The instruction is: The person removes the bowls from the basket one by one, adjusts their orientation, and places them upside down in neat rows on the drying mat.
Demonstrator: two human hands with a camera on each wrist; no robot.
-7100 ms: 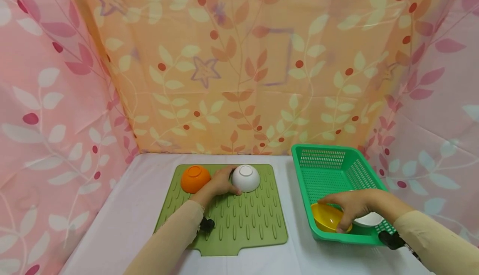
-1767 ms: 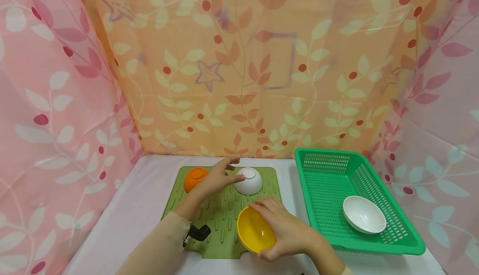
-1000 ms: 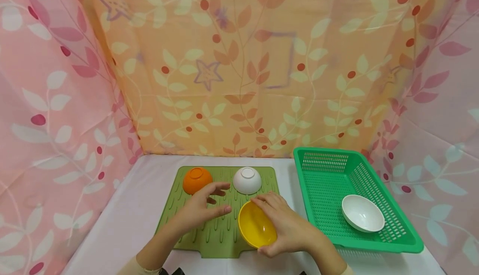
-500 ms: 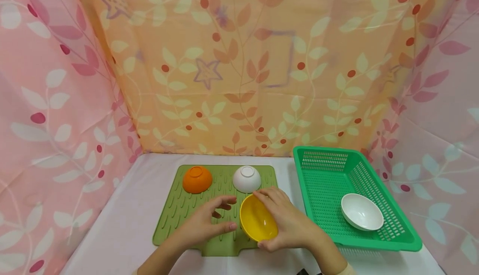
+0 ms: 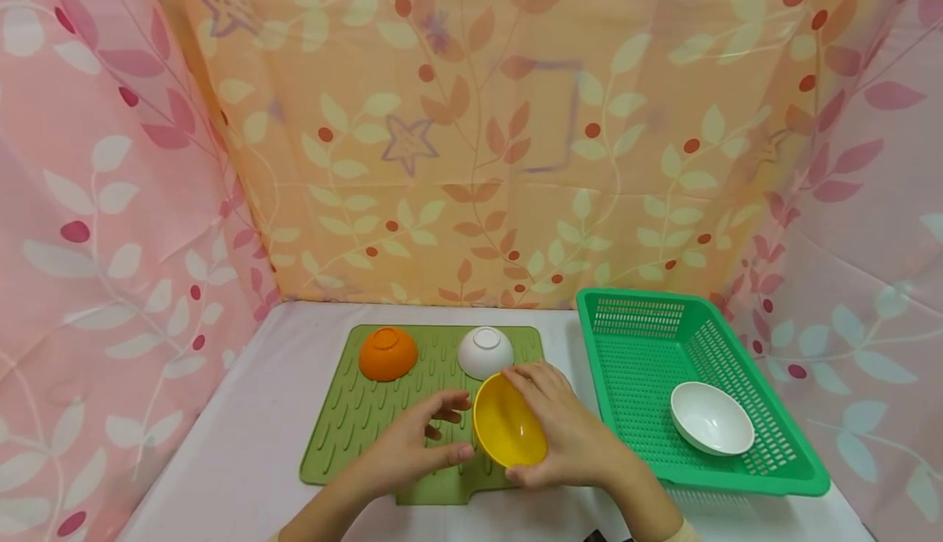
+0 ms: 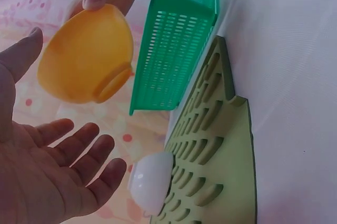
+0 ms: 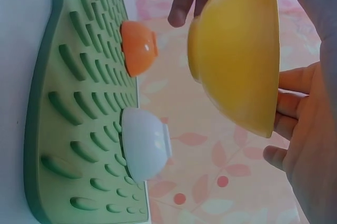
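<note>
A yellow bowl (image 5: 508, 423) is held above the front right of the green drying mat (image 5: 368, 435), its hollow facing up and tilted somewhat. My right hand (image 5: 567, 435) grips it by the rim, thumb on the near side and fingers on the far side. Left of the bowl, my left hand (image 5: 412, 444) has its fingers spread and loosely bent, holding nothing; a small gap separates it from the bowl in the left wrist view. An orange bowl (image 5: 388, 354) and a white bowl (image 5: 485, 353) stand upside down along the mat's back.
To the right stands a green plastic basket (image 5: 600, 386) with slotted walls. Inside it another white bowl (image 5: 711, 418) lies with its hollow up. White cloth (image 5: 236, 444) covers the table, and patterned curtains (image 5: 471, 157) enclose the back and sides.
The right hand has lifted the yellow bowl out of the basket and carried it left over the mat. The left hand has left the white bowl and lowered toward the yellow one.
</note>
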